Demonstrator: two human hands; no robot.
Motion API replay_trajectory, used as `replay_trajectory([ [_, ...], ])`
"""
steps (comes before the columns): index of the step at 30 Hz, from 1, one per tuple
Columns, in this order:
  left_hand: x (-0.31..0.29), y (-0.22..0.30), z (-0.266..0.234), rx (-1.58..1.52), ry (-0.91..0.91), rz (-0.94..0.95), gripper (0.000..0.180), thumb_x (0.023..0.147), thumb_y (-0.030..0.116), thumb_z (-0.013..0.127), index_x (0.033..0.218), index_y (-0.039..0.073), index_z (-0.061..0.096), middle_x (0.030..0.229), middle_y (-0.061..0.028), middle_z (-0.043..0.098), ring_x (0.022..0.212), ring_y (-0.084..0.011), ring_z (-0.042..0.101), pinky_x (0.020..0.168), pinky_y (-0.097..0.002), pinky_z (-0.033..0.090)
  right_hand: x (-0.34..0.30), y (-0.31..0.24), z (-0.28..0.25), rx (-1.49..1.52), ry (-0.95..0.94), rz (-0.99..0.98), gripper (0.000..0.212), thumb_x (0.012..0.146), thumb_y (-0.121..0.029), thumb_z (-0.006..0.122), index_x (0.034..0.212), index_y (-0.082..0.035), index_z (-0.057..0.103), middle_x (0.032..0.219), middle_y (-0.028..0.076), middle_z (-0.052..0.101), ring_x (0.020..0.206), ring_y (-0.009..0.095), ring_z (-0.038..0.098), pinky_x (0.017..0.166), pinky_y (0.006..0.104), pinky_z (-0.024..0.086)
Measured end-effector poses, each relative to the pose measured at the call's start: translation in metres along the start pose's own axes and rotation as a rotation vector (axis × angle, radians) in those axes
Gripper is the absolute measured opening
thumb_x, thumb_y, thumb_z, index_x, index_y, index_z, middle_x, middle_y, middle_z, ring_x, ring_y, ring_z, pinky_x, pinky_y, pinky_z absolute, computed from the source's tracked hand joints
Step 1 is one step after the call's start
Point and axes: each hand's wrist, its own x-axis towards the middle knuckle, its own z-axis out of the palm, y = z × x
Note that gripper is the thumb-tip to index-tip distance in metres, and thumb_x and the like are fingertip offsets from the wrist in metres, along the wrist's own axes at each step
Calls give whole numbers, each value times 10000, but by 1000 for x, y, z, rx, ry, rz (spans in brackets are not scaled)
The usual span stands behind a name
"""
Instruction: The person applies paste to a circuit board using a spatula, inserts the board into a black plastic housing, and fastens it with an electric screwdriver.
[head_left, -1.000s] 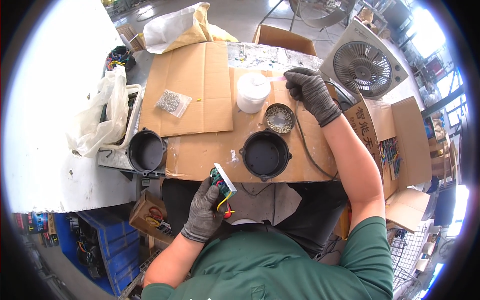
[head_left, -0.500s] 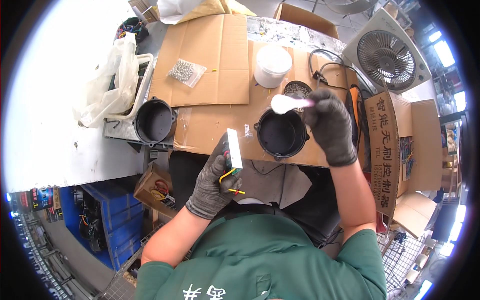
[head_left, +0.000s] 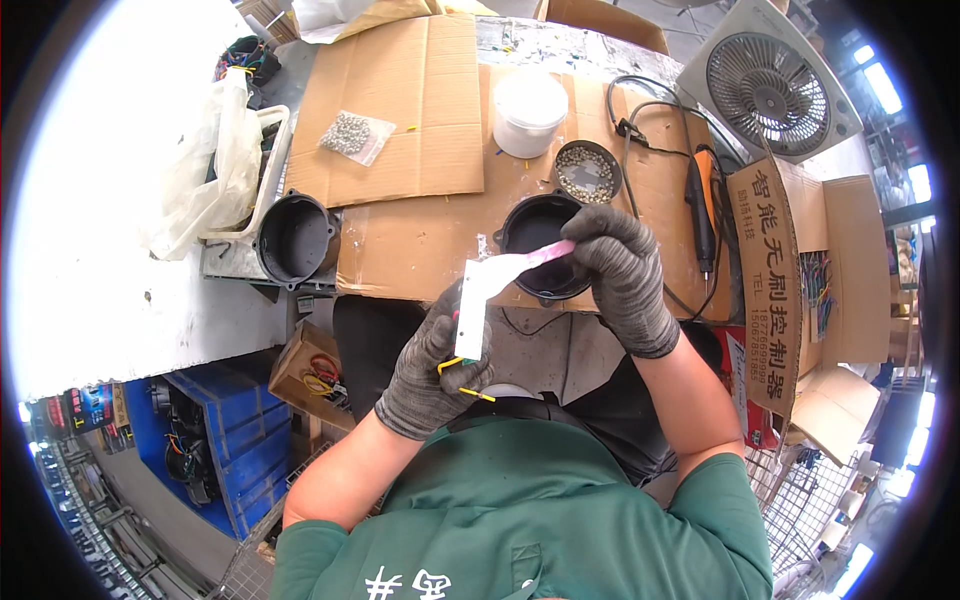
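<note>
Left hand point(head_left: 432, 372) is clenched around a small part with yellow leads point(head_left: 462, 380) sticking out below your fingers, held up in front of your chest so the flat face points at you. Right hand point(head_left: 622, 272) pinches the pink end of a white strip point(head_left: 500, 272), looks like a label or backing tape, and the strip's other end lies on the part, so both hands meet over the table point(head_left: 100, 300) edge, not on it.

Rest, big to small:
- Box fan point(head_left: 770, 92) far right, tilted toward your seat.
- Cardboard sheets point(head_left: 400, 120) cover the work area, probably as a scratch-safe mat.
- Two black round housings: one point(head_left: 295, 238) left on a metal tray, one point(head_left: 540, 232) directly under your right hand, open side up, close for reach.
- White tub point(head_left: 528, 110) beyond it, lid on.
- Electric screwdriver point(head_left: 702, 205) with its cable lying to the right, within right-hand reach.
- Round dish of small screws point(head_left: 587, 172) just beside the tub.
- Clear bag of small metal parts point(head_left: 350, 135) on the left sheet, well apart from both hands.
</note>
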Motion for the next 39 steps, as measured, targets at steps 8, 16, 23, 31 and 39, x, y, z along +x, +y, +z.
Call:
replay_trajectory([
  [8, 6, -5, -24, 22, -82, -84, 662, 981, 379, 712, 1521, 113, 435, 849, 4, 646, 458, -60, 468, 486, -223, 410, -4, -1, 3, 155, -85, 66, 202, 798, -77, 632, 960, 26, 695, 884, 77, 639, 664, 131, 568, 592, 249, 457],
  [16, 4, -4, -21, -26, -156, -82, 637, 988, 363, 704, 1521, 131, 445, 882, -36, 667, 463, -58, 473, 506, -243, 422, -2, -5, -1, 100, 51, 16, 201, 790, -56, 619, 956, 25, 698, 840, 50, 636, 655, 132, 594, 581, 249, 490],
  [23, 6, 1, -8, -161, -137, -110, 624, 989, 376, 697, 1511, 128, 461, 820, -26, 637, 468, -46, 477, 521, -240, 429, -12, 5, 6, -49, -190, -65, 137, 876, -38, 615, 976, 8, 696, 892, 35, 668, 795, 93, 625, 693, 245, 507],
  [31, 3, 6, -12, -213, -239, -98, 574, 1002, 367, 681, 1499, 151, 491, 796, -37, 615, 492, -53, 476, 544, -244, 419, 35, -6, -25, -41, 65, -136, 194, 903, -96, 653, 1059, -3, 723, 812, 56, 672, 656, 126, 609, 596, 257, 475],
  [39, -2, 14, -9, -264, -175, -76, 553, 992, 320, 703, 1491, 175, 515, 908, -76, 651, 556, -81, 508, 590, -259, 437, 132, -7, -43, 193, 196, -8, 284, 968, -196, 668, 1163, 10, 682, 827, 66, 684, 674, 134, 617, 615, 268, 494],
])
